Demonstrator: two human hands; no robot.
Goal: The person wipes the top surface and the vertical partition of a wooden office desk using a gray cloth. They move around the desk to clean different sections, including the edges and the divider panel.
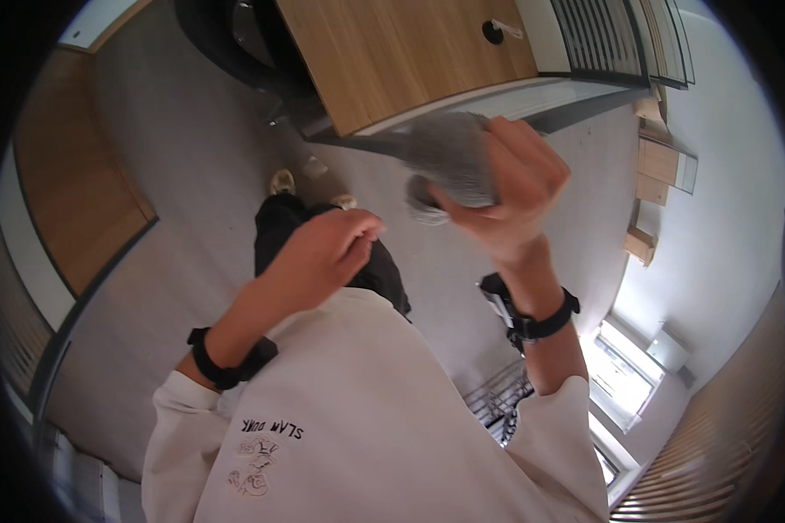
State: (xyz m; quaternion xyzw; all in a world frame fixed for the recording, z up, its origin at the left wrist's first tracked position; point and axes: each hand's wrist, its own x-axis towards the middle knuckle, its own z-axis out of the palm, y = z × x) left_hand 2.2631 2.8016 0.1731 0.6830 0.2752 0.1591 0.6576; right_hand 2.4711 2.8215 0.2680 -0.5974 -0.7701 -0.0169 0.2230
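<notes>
My right hand (pixel 520 180) grips a bunched grey cloth (pixel 454 157), blurred by motion. The cloth overlaps the low partition (pixel 562 111) at the edge of a wood-topped desk (pixel 405 55); whether it touches the partition I cannot tell. My left hand (pixel 330 255) hangs in front of my body with its fingers curled in, and nothing shows in it. Both wrists carry black straps with small devices.
A black chair (pixel 229 46) stands beside the desk. A cable grommet (pixel 492 33) with a white cord sits in the desktop. Another wooden desk (pixel 82 170) is at left. Several cardboard boxes (pixel 657 160) lie along the right wall. A small pale scrap (pixel 314 167) lies near my shoes.
</notes>
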